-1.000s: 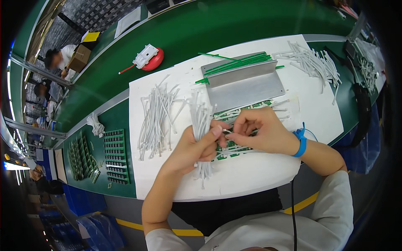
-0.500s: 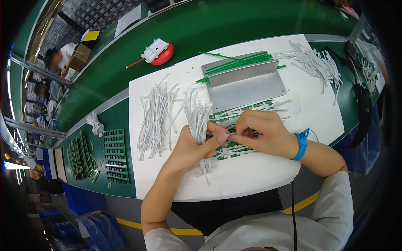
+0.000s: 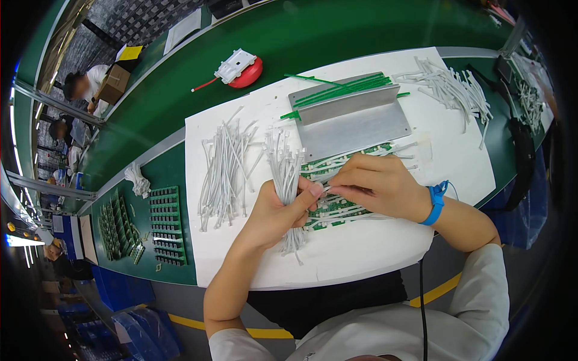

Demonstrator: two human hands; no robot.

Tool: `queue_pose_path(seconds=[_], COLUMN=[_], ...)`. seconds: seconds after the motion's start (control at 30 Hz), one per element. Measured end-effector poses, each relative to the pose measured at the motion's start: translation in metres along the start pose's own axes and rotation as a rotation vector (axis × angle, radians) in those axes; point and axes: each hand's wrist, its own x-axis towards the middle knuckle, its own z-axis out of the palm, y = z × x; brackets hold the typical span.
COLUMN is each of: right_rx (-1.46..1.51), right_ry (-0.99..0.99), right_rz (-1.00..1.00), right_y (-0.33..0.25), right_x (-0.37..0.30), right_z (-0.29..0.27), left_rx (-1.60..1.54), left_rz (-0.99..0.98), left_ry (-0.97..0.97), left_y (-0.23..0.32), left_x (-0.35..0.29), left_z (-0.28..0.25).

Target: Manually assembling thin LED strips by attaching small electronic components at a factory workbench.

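Note:
My left hand (image 3: 271,216) is closed around a bundle of thin white cables (image 3: 283,161) with small connectors at their ends. Its thumb and index finger also pinch a cable end that meets the right fingertips. Opposite it, my right hand (image 3: 385,188) has thumb and forefinger pressed together on that same small white piece, whose details are too fine to make out. A blue wrist strap (image 3: 435,204) circles the right wrist. Beneath both hands lie green circuit boards (image 3: 334,213) with white cables across them, partly hidden by the fingers.
Beyond the hands stands an angled metal plate (image 3: 355,129) with green strips (image 3: 343,91) behind its upright. Loose white cables lie left (image 3: 226,171) and far right (image 3: 448,90). Board panels (image 3: 167,222) sit at the left. Another person (image 3: 90,84) works at far left.
My right fingers have shifted slightly and straightened around the small piece; the left hand keeps its hold. The red object with the white part has slid a little to the right on the green strip.

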Motion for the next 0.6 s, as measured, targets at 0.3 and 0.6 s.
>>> queue_pose_path(seconds=[0.3, 0.6], right_rx=[0.088, -0.132], right_ry=[-0.266, -0.451], right_rz=[0.21, 0.15], right_y=[0.009, 0.01], right_x=[0.0, 0.0], right_z=[-0.024, -0.031], left_rx=[0.071, 0.16], left_rz=[-0.114, -0.072], left_ry=[-0.044, -0.053], left_y=[0.012, 0.013], left_x=[-0.001, -0.001], left_z=[-0.001, 0.0])
